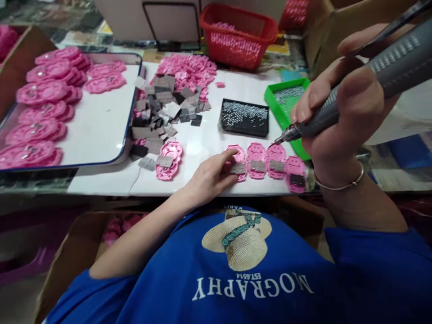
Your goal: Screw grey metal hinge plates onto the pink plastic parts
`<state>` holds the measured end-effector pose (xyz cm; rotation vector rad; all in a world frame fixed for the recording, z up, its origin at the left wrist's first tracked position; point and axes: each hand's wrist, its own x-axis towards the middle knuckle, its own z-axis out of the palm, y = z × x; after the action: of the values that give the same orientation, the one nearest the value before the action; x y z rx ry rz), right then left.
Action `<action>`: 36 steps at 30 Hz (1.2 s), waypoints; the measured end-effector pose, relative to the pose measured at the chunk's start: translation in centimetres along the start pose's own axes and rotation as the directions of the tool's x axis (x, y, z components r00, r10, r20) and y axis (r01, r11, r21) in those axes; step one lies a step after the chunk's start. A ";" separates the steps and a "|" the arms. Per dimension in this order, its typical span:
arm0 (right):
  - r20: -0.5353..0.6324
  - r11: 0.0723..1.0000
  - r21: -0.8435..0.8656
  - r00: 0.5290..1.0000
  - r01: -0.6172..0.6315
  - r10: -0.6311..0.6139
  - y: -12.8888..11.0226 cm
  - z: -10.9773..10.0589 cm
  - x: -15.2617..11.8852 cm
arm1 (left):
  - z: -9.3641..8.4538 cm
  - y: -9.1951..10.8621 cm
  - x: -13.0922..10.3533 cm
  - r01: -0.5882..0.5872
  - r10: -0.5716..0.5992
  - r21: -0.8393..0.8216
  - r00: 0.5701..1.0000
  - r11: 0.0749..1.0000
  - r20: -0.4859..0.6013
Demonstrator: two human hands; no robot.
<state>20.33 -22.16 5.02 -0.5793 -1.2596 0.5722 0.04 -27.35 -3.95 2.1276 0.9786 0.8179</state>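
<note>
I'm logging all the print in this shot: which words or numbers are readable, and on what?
"MOGRAPHY": blue shirt, upside down in view.
"EST.6514": same shirt, smaller.
"PARIS": same shirt, small, beside the hat print.
Any other print is too small or blurred to read.

Driver (pixel 398 60): grey, ribbed, in right hand (pixel 351 99), tilted, silver nose down-left, bit (pixel 272 144) at the upper edge of the third part from the left hand (pixel 209 174). Pink parts (pixel 256 149): oval, frilly edge, four in a row flat on table (pixel 199 139) between/below the hands; last one set nearer the body. Each has a plate (pixel 257 166) across it, three grey, one dark. Left hand's fingers on the first.
</note>
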 end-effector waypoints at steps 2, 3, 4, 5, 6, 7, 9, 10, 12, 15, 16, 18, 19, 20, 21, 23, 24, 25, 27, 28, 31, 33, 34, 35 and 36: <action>-0.059 0.991 -0.129 0.997 0.034 -0.042 0.7 -2.7 1.6 | -0.1 0.0 0.0 0.023 -0.023 0.009 1.000 1.000 0.013; -0.076 0.982 -0.183 0.995 0.046 -0.061 1.3 -4.3 2.3 | -0.2 0.0 0.1 0.033 -0.033 0.003 0.999 0.999 0.011; -0.091 0.969 -0.246 0.995 0.028 -0.051 2.1 -5.9 3.0 | -0.3 0.0 0.1 0.043 -0.043 -0.001 0.999 0.999 0.018; -0.119 0.956 -0.292 0.991 0.027 -0.065 3.0 -7.4 3.6 | -0.3 0.0 0.1 0.052 -0.052 -0.002 0.998 0.999 0.022; -0.169 0.944 -0.327 0.981 0.040 -0.100 3.9 -8.8 4.1 | -0.3 0.0 0.2 0.059 -0.059 -0.002 0.998 0.998 0.026; -0.192 0.938 -0.347 0.976 0.027 -0.099 4.8 -9.9 4.4 | -0.3 -0.1 0.2 0.066 -0.066 -0.001 0.997 0.998 0.028; -0.238 0.932 -0.361 0.967 -0.005 -0.087 6.3 -11.6 4.7 | -0.3 -0.1 0.2 0.081 -0.081 0.000 0.996 0.997 0.030; -0.249 0.932 -0.362 0.966 -0.027 -0.069 6.8 -12.1 4.7 | -0.3 -0.1 0.2 0.089 -0.088 -0.003 0.996 0.996 0.030; -0.260 0.931 -0.362 0.964 -0.047 -0.052 7.6 -12.6 4.6 | -0.3 0.0 0.2 0.098 -0.098 -0.008 0.995 0.995 0.029; -0.264 0.930 -0.365 0.962 -0.033 -0.069 8.4 -13.2 4.4 | -0.3 0.1 0.2 0.104 -0.104 -0.006 0.994 0.995 0.029; -0.261 0.928 -0.371 0.963 -0.034 -0.069 8.7 -13.4 4.4 | -0.3 0.1 0.3 0.107 -0.107 -0.003 0.994 0.994 0.031; -0.256 0.922 -0.385 0.964 -0.039 -0.066 9.3 -13.8 4.5 | -0.3 0.1 0.3 0.111 -0.111 0.005 0.993 0.994 0.031; -0.255 0.919 -0.392 0.964 -0.039 -0.068 9.5 -14.0 4.5 | -0.3 0.0 0.3 0.113 -0.113 0.008 0.993 0.994 0.031; -0.255 0.917 -0.397 0.964 -0.037 -0.071 9.7 -14.0 4.5 | -0.3 0.0 0.3 0.113 -0.114 0.010 0.993 0.993 0.031; -0.259 0.916 -0.400 0.963 -0.035 -0.076 9.8 -14.0 4.4 | -0.3 0.0 0.2 0.112 -0.112 0.011 0.993 0.994 0.032; -0.261 0.914 -0.405 0.962 -0.031 -0.083 9.7 -13.9 4.2 | -0.3 0.0 0.2 0.109 -0.109 0.010 0.993 0.994 0.037; -0.258 0.911 -0.410 0.962 -0.029 -0.085 9.6 -13.8 4.1 | -0.3 -0.1 0.2 0.109 -0.109 0.008 0.993 0.994 0.040; -0.250 0.908 -0.418 0.964 -0.027 -0.086 9.6 -13.8 4.0 | -0.3 -0.1 0.2 0.109 -0.109 0.004 0.993 0.994 0.039; -0.204 0.903 -0.429 0.976 -0.025 -0.070 9.7 -14.2 3.9 | -0.3 -0.1 0.1 0.112 -0.112 -0.008 0.993 0.994 0.038; -0.174 0.903 -0.430 0.982 -0.016 -0.066 9.9 -14.6 4.0 | -0.3 -0.1 0.1 0.112 -0.112 -0.015 0.993 0.994 0.037; -0.100 0.923 -0.384 0.994 0.009 -0.051 11.2 -16.0 4.3 | -0.3 -0.1 0.1 0.113 -0.112 -0.033 0.993 0.993 0.032; -0.092 0.949 -0.314 0.995 0.007 -0.038 12.0 -16.8 4.6 | -0.2 -0.2 0.2 0.116 -0.115 -0.039 0.993 0.993 0.029; -0.084 0.960 -0.279 0.996 -0.004 -0.020 12.4 -17.2 4.7 | -0.2 -0.2 0.2 0.117 -0.116 -0.039 0.993 0.992 0.026; -0.074 0.967 -0.253 0.997 -0.014 -0.005 12.7 -17.4 4.8 | -0.2 -0.2 0.1 0.116 -0.115 -0.040 0.993 0.992 0.024; -0.069 0.970 -0.241 0.998 -0.019 0.002 12.9 -17.5 4.8 | -0.1 -0.3 0.1 0.115 -0.115 -0.039 0.993 0.993 0.022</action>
<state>37.37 -11.08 -4.02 -0.8029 -1.2708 0.4062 -0.11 -27.06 -4.05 2.0213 1.0551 0.7523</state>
